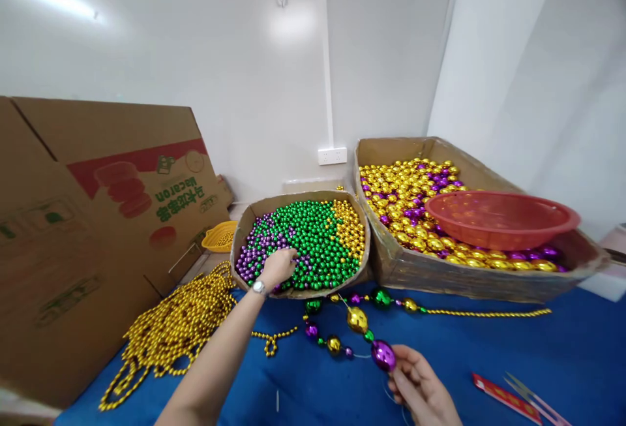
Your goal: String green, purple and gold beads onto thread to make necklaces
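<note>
- At lower right of the frame, a worker's right hand [423, 383] pinches a large purple bead [383, 355] between thumb and fingers, clear thread trailing below.
- Near it, in the lower right corner, a red packet [506, 398] and a slim pointed tool [536, 400] lie on the blue-covered table [313, 400].
- At lower centre, a strand of mixed beads [334, 346] in purple, green and gold curves away from the purple bead, with a run of small gold beads [484, 313] stretching rightward.
- At lower left, gold bead strings [180, 318] heap beside a printed carton [107, 243].
- At centre, the left hand [280, 266], a watch [259, 288] on its wrist, dips with bent fingers into a cardboard box [293, 197] of small purple, green and gold beads; its fingertips are hidden, so whether it grips one cannot be told.
- At right, a red basin [503, 214] rests on gold and purple beads in a larger box [440, 282].
- Beyond, a socket [332, 156] marks the pale wall [235, 87].
</note>
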A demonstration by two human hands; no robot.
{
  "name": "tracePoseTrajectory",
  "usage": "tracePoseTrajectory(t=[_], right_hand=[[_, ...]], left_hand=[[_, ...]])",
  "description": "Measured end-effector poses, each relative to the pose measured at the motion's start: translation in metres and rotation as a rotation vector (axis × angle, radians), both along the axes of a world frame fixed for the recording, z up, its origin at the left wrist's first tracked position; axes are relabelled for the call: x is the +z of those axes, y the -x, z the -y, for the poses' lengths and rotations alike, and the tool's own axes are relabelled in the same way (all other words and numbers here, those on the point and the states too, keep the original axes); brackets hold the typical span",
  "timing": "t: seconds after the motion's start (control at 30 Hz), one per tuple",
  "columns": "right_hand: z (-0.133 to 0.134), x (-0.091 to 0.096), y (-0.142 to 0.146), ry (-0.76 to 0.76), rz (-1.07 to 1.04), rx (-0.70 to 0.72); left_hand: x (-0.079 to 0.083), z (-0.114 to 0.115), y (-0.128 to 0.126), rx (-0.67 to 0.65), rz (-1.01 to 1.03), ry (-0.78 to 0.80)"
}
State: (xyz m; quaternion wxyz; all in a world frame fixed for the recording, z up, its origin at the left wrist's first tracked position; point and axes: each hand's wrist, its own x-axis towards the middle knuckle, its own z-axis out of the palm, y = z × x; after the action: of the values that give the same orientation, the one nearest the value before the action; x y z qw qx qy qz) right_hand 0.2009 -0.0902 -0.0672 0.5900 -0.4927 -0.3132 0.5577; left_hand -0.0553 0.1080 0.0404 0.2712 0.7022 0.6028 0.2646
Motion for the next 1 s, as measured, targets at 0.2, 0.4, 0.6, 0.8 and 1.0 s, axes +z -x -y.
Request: tracePoseTrajectory(t=[0.2, 0.4, 0.6, 0.8, 1.0], right_hand=[[0.003, 0.006, 0.005, 0.008, 0.028, -0.100], [0.009, 0.019, 0.010, 0.018, 0.078, -0.155], [0.010, 0.019, 0.007, -0.010, 0.126, -0.183], [0.007, 0.012, -0.002, -0.003, 0.111, -0.098], [0.003, 0.026, -0.007, -0.054, 0.138, -0.120]], left_hand=[[-0.003, 0.056, -0.034, -0.175, 1.001, 0.277], [-0.011, 0.086, -0.056, -0.110, 1.281, 0.456], [-0.012, 0.091, -0.061, -0.147, 1.294, 0.471], [-0.014, 0.094, -0.063, -0.199, 1.266, 0.431], [-0.002, 0.096, -0.069, -0.249, 1.190, 0.363]])
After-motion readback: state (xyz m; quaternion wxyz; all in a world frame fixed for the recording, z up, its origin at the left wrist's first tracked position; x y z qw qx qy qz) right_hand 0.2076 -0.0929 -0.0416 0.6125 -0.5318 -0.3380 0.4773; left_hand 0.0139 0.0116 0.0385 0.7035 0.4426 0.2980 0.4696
